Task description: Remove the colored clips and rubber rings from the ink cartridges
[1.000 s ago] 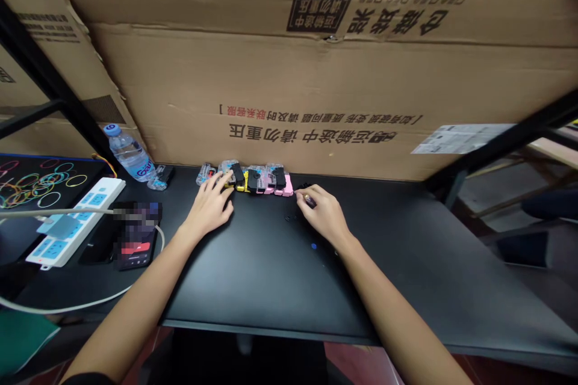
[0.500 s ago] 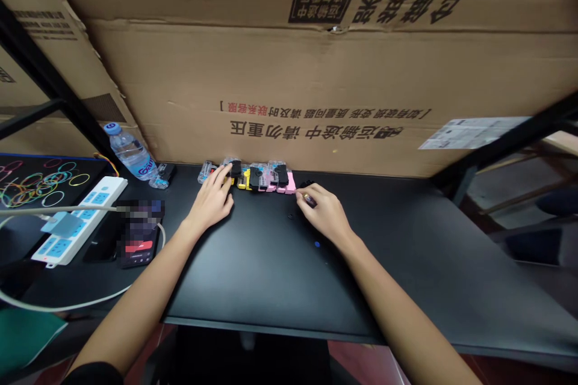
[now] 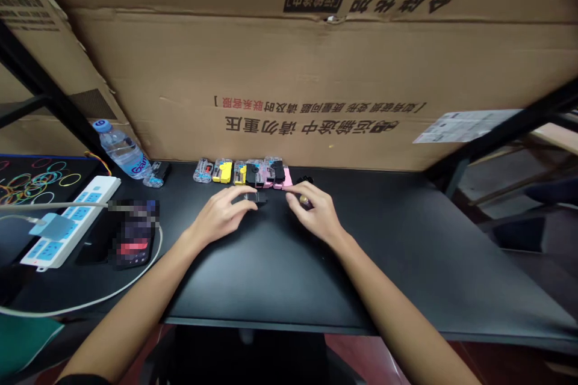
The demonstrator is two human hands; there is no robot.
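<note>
My left hand (image 3: 223,213) is closed on a small black block (image 3: 257,197), held just above the black table (image 3: 406,264) in front of me. My right hand (image 3: 312,212) is curled beside it, pinching a small brownish thing I cannot make out. Behind both hands a row of small cartridges (image 3: 244,171) in clear, yellow, black and pink stands against the cardboard wall (image 3: 316,72).
At the left lie a water bottle (image 3: 120,150), a white power strip (image 3: 67,222) with a cable, a phone (image 3: 134,234) and a black board with coloured rubber bands (image 3: 40,171). A black frame post (image 3: 497,138) slants at the right.
My left hand has drawn back from the row with a black block taken from it and moved right, toward my right hand. My right hand shifted slightly left.
</note>
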